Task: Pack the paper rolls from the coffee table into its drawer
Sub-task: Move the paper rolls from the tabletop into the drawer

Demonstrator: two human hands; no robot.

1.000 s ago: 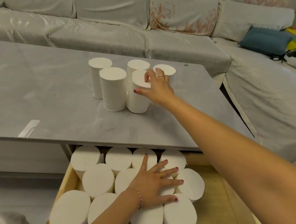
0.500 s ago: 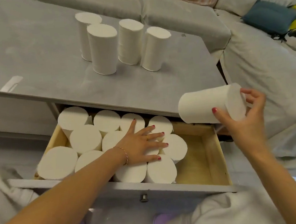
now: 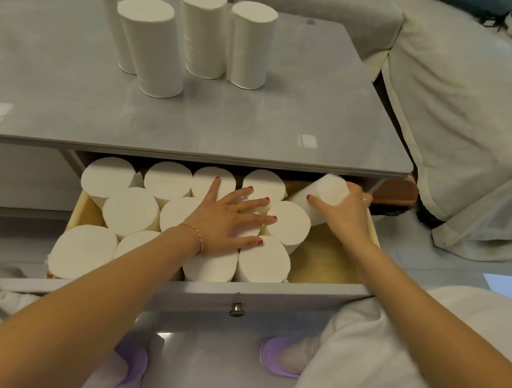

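One more roll going into the drawer's right end, four left on the coffee table

The right hand (image 3: 342,209) has its fingers wrapped around a tilted paper roll (image 3: 329,191), lowering it into the bare wooden floor at the right end of the drawer (image 3: 322,250), just beside the packed rolls (image 3: 131,212). The left hand (image 3: 229,221) lies flat with fingers spread, pressing on the tops of that upright cluster, which fills the drawer's left and middle. Four rolls on the table (image 3: 153,47) stand near the far edge of the smooth grey coffee table (image 3: 241,117), so I judge the job well past halfway. The rolls are plain white, soft-looking solid cylinders with matt, fibrous ends
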